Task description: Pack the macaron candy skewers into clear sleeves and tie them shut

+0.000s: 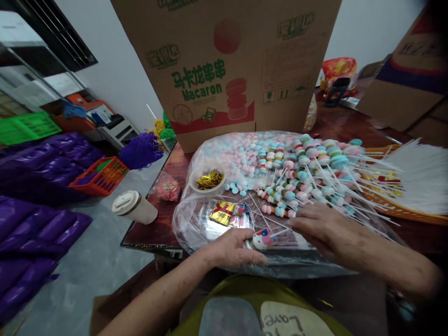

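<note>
The left hand [231, 248] pinches a small colourful printed plastic wrapper [263, 240], held low between both hands, while the right hand [320, 225] lies flat, fingers spread, on the white sticks of pastel candy skewers [308, 172] heaped just beyond it (sticks pointing handward, seemingly for easy picking).

Soft, even indoor light is falling from above, casting only faint shadows beneath the left hand [231, 247] and right hand [322, 226]. The clear plastic sheet [191, 219] is catching pale glare. Wide-angle distortion is bending the cardboard box [227, 70] and frame edges. The lower right corner is lying in darkness, and the white sticks [420, 179] are blurring together.
</note>
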The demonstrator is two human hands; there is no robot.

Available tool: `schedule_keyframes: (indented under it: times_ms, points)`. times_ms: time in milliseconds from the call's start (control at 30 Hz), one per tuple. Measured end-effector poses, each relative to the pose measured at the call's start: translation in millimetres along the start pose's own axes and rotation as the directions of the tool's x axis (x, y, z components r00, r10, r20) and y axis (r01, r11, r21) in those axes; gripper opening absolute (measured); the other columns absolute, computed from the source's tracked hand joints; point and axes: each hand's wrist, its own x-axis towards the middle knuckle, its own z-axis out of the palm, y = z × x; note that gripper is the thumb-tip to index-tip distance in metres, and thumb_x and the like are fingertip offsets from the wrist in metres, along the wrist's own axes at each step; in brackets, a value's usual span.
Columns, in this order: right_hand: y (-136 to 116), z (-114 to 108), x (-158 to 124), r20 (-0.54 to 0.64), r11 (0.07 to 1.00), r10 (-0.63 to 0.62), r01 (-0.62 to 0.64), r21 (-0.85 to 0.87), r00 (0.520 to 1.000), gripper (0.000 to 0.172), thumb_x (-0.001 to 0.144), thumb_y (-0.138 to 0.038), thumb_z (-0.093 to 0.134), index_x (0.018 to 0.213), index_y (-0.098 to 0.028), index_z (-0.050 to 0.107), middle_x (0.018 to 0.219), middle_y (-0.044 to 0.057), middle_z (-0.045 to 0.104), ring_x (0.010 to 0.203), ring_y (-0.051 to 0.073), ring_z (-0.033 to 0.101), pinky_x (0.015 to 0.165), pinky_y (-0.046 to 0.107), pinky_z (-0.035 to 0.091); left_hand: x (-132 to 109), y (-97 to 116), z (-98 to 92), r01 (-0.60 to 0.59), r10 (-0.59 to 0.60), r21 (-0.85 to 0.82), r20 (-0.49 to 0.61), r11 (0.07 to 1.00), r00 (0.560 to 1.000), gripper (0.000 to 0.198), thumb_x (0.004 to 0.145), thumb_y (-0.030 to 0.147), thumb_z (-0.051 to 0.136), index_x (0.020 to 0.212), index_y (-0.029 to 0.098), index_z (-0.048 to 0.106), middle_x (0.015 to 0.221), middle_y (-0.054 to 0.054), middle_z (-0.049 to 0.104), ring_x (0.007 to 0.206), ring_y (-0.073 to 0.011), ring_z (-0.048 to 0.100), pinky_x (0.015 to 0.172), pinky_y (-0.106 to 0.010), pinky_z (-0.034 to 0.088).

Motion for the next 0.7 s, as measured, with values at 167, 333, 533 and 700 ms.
schedule_keyframes:
  times_ms: [167,333,533,700]
  points:
    - [-10,40,10,-0.072,0.983,-0.006,0.019,0.185,0.997,0.027,0.080,-0.007,0.038,0.097,-0.015,0.057,0.085,0.009,0.061,0.081,0.018,0.055,0.073,0.031,0.044,11,-10,15.4,-0.102,0.140,0.264,-0.128,0.959,0.982,0.027,0.082,0.036,0.046,0.088,0.013,0.058,0.068,0.002,0.051,0.065,-0.0107,0.045,0.062,-0.021,0.039]
    - [-15,64,30,0.003,0.940,0.095,-0.091,0.327,0.995,0.039,0.084,-0.014,0.038,0.122,-0.014,0.045,0.107,0.013,0.061,0.097,0.019,0.057,0.081,0.032,0.045,16,-25,20.1,-0.053,0.071,0.135,-0.129,0.989,0.989,0.032,0.082,0.038,0.045,0.092,0.011,0.058,0.068,-0.001,0.054,0.065,-0.0126,0.047,0.061,-0.023,0.040]
    - [-9,48,43,0.086,0.880,0.179,-0.198,0.432,0.980,0.036,0.088,-0.020,0.036,0.123,-0.018,0.044,0.107,0.008,0.061,0.092,0.015,0.058,0.080,0.026,0.045,-23,-27,-17.3,0.034,-0.046,-0.261,-0.040,0.965,0.998,0.043,0.079,0.050,0.049,0.104,0.015,0.056,0.089,-0.004,0.059,0.077,-0.0141,0.053,0.066,-0.024,0.041]
    - [-12,56,57,0.082,0.886,0.174,-0.192,0.422,0.981,0.036,0.085,-0.019,0.039,0.120,-0.019,0.048,0.100,0.006,0.062,0.086,0.016,0.056,0.078,0.028,0.044,-28,-31,7.6,0.165,-0.198,-0.453,-0.025,0.876,0.980,0.038,0.078,0.050,0.048,0.099,0.019,0.049,0.067,0.002,0.055,0.046,-0.0071,0.049,0.041,-0.016,0.033]
